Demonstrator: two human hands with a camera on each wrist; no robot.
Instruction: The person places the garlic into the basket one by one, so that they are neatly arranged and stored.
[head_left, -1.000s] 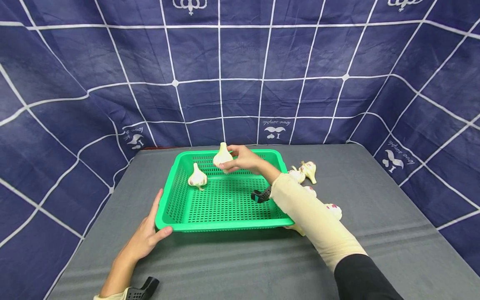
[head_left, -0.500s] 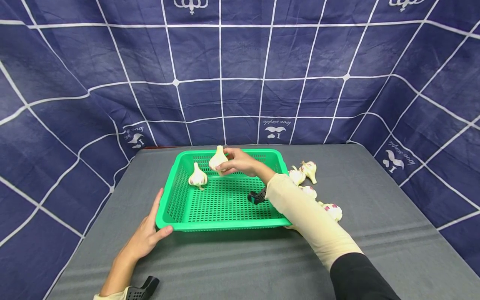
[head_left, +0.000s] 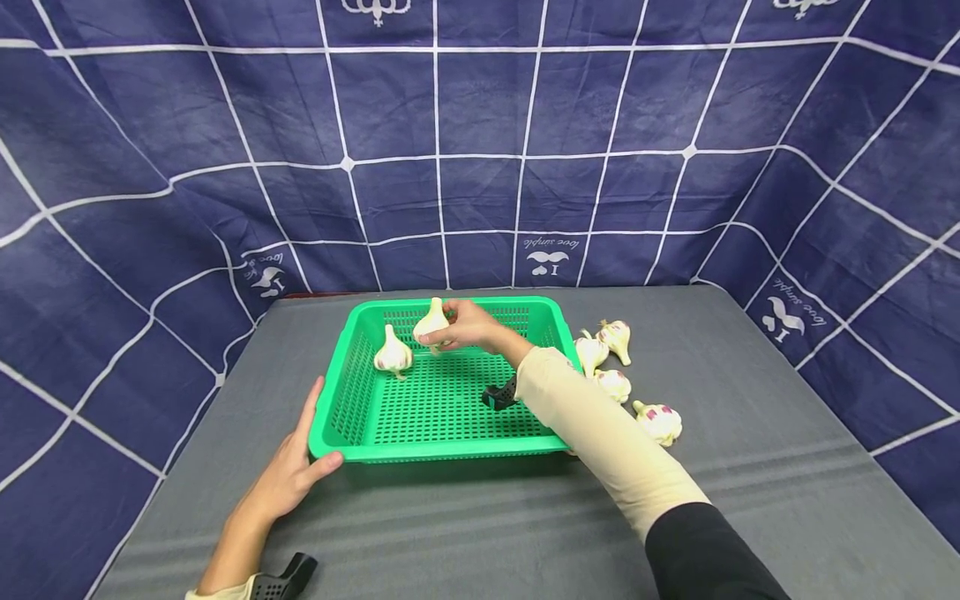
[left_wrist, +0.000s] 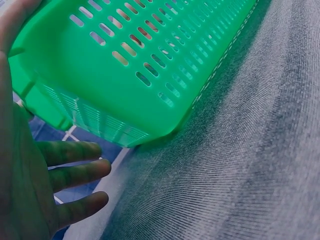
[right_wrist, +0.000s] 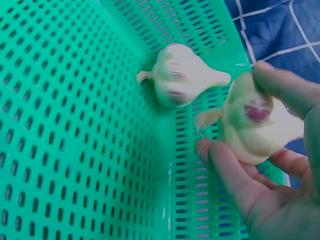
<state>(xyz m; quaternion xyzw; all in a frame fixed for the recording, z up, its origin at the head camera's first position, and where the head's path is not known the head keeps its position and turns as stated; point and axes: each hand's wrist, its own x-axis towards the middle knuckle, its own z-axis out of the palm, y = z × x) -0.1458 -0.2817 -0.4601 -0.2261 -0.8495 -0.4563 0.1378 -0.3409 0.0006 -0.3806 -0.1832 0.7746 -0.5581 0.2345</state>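
Observation:
In the head view a green basket [head_left: 450, 452] stands on the grey cloth. My right hand [head_left: 472, 323] pinches a garlic bulb [head_left: 429, 328], stem up, inside the basket's far part. Just left of it, another bulb [head_left: 393, 356] sits in the basket. The right wrist view shows thumb and fingers of my right hand [right_wrist: 280, 195] round the held bulb [right_wrist: 245, 122], whose roots face the second bulb [right_wrist: 177, 77]. My left hand [head_left: 285, 477] touches the basket's near left corner, thumb at the front rim; the left wrist view shows three of its fingers [left_wrist: 80, 175] extended, off the basket.
Several garlic bulbs [head_left: 658, 423] lie on the grey cloth [head_left: 750, 467] right of the basket, some close to its side and beside my right forearm. Blue checked cloth [head_left: 480, 200] hangs behind and along both sides.
My right hand has moved left and slightly down with its bulb, closer to the bulb in the basket. More of the bulbs right of the basket show. My left hand has stayed at the corner.

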